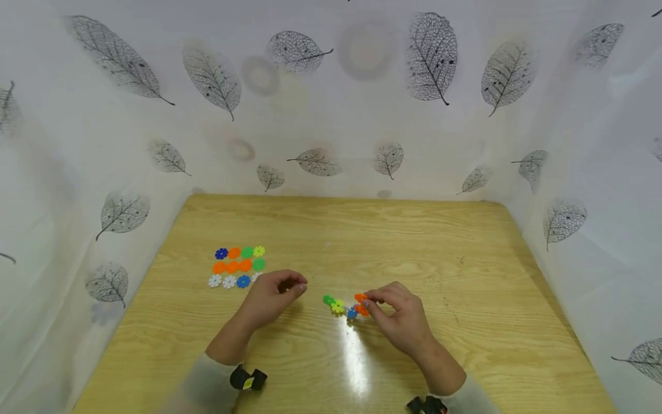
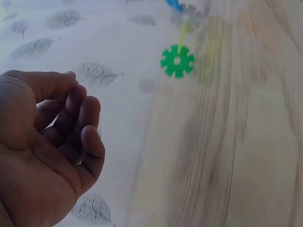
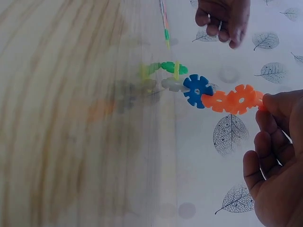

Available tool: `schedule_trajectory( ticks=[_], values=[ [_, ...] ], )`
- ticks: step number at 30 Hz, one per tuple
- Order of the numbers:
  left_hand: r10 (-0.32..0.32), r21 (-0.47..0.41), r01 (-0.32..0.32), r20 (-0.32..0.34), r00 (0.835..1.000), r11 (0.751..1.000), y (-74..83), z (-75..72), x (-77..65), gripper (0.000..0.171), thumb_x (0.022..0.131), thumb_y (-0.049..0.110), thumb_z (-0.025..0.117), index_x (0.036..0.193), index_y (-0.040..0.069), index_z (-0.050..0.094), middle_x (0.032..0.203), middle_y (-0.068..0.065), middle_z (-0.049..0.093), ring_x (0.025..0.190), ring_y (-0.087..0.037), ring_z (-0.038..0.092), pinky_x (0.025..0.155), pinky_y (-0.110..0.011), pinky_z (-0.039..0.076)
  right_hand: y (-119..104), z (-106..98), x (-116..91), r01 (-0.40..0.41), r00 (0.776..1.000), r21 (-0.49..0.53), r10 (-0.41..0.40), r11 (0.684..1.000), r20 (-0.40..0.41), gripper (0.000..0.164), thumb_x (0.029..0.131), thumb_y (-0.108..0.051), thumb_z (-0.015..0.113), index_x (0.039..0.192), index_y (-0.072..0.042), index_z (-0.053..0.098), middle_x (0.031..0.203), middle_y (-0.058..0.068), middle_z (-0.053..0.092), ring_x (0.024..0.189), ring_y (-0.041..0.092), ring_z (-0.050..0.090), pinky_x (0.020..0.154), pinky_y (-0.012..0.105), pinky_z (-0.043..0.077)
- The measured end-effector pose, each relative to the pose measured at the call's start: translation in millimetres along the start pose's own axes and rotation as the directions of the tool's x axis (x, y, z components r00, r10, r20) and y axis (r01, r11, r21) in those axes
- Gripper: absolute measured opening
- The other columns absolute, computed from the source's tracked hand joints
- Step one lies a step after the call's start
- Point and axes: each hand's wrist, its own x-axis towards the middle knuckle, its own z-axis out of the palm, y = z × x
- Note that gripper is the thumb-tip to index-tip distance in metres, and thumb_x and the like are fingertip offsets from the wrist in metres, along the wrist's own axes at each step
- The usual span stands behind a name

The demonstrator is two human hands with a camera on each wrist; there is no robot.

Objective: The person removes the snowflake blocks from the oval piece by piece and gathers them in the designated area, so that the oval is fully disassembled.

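My right hand (image 1: 400, 316) pinches the orange end of a chain of notched plastic discs between thumb and fingertips. In the right wrist view, the chain runs from the orange discs (image 3: 240, 100) to a blue disc (image 3: 197, 91), a whitish disc (image 3: 172, 85), a yellow disc (image 3: 177, 71) and a green disc (image 3: 170, 67). The green and yellow end lies low over the tabletop. To the left of the chain, my left hand (image 1: 271, 302) hovers with loosely curled fingers and holds nothing. It appears in the left wrist view near the green disc (image 2: 177, 61).
Loose discs lie in three rows at the left of the wooden table (image 1: 414, 247): a dark blue disc (image 1: 221, 253), orange discs (image 1: 233, 267), white discs (image 1: 228, 282) and others. My left hand partly covers the nearest row's end. A leaf-patterned curtain (image 1: 331, 115) surrounds the table.
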Motion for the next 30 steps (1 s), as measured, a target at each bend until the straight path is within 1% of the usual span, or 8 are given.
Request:
schedule_trajectory(
  ticks=[6,10,15,17,19,22,27,30],
  values=[
    [0.176,-0.014,-0.176,0.041,0.984,0.984,14.6,28.9,13.2,0.011,0.1,0.026,0.072,0.109,0.022,0.076,0.099,0.011,0.072,0.088,-0.011,0.065,0.075,-0.032,0.053,-1.7,-0.9,1.3,0.041,0.999,0.014,-0.041,0.999,-0.005,0.021,0.085,0.003,0.08,0.1,-0.012,0.08,0.094,-0.003,0.076,0.086,0.015,0.067,0.072,0.029,0.055],
    [0.232,-0.014,-0.232,0.085,0.969,0.973,23.9,42.5,21.0,0.012,0.1,0.028,0.073,0.111,0.026,0.076,0.1,0.014,0.071,0.092,-0.009,0.065,0.076,-0.033,0.051,-2.6,-1.6,3.0,0.065,0.998,0.005,-0.065,0.998,-0.006,0.019,0.086,0.0,0.08,0.101,-0.012,0.08,0.094,-0.001,0.077,0.085,0.016,0.067,0.071,0.031,0.056],
    [0.284,0.009,-0.288,0.129,0.95,0.958,32.5,55.4,26.7,0.012,0.098,0.025,0.075,0.11,0.024,0.078,0.102,0.011,0.073,0.093,-0.007,0.064,0.077,-0.035,0.05,-4.3,-2.2,2.8,0.06,0.998,-0.016,-0.061,0.998,-0.007,0.016,0.085,-0.003,0.084,0.099,-0.012,0.081,0.093,-0.004,0.077,0.084,0.014,0.068,0.074,0.02,0.052],
    [0.306,0.02,-0.312,0.136,0.942,0.95,34.8,59.4,28.1,0.01,0.097,0.023,0.076,0.107,0.023,0.079,0.101,0.011,0.073,0.092,-0.007,0.064,0.076,-0.035,0.05,-5.2,-2.1,3.1,0.064,0.998,-0.017,-0.064,0.998,-0.009,0.017,0.084,-0.003,0.085,0.098,-0.012,0.081,0.092,-0.005,0.077,0.083,0.013,0.067,0.074,0.019,0.052],
    [0.319,0.027,-0.326,0.14,0.937,0.945,36.9,62.1,28.9,0.008,0.097,0.023,0.076,0.105,0.023,0.079,0.099,0.013,0.072,0.09,-0.007,0.064,0.075,-0.035,0.051,-6.1,-2.0,3.8,0.07,0.997,-0.015,-0.07,0.997,-0.01,0.018,0.083,-0.002,0.085,0.097,-0.012,0.081,0.092,-0.005,0.076,0.083,0.014,0.067,0.072,0.023,0.054],
    [0.317,0.016,-0.323,0.14,0.938,0.946,39.6,64.8,29.2,0.006,0.098,0.021,0.075,0.101,0.025,0.079,0.096,0.016,0.072,0.087,-0.007,0.064,0.074,-0.035,0.051,-6.3,-2.0,3.4,0.056,0.998,-0.007,-0.056,0.998,-0.002,0.021,0.082,-0.004,0.087,0.101,-0.011,0.079,0.095,-0.004,0.076,0.086,0.016,0.067,0.072,0.031,0.055],
    [0.286,-0.017,-0.286,0.122,0.95,0.958,41.3,65.5,28.1,0.006,0.099,0.02,0.074,0.101,0.023,0.078,0.096,0.016,0.072,0.086,-0.008,0.064,0.076,-0.034,0.051,-5.0,-0.7,0.7,-0.027,0.997,-0.025,0.029,0.999,0.078,0.04,0.081,-0.018,0.091,0.118,-0.009,0.075,0.112,0.0,0.075,0.104,0.018,0.065,0.085,0.037,0.055],
    [0.271,-0.032,-0.269,0.112,0.956,0.963,41.6,65.0,27.1,0.005,0.099,0.021,0.074,0.101,0.024,0.077,0.096,0.015,0.072,0.087,-0.008,0.065,0.076,-0.034,0.05,-4.0,1.5,-0.8,-0.056,0.992,-0.037,0.06,0.998,0.115,0.043,0.082,-0.024,0.091,0.12,-0.011,0.075,0.116,-0.002,0.075,0.108,0.016,0.066,0.088,0.038,0.056]
  ],
)
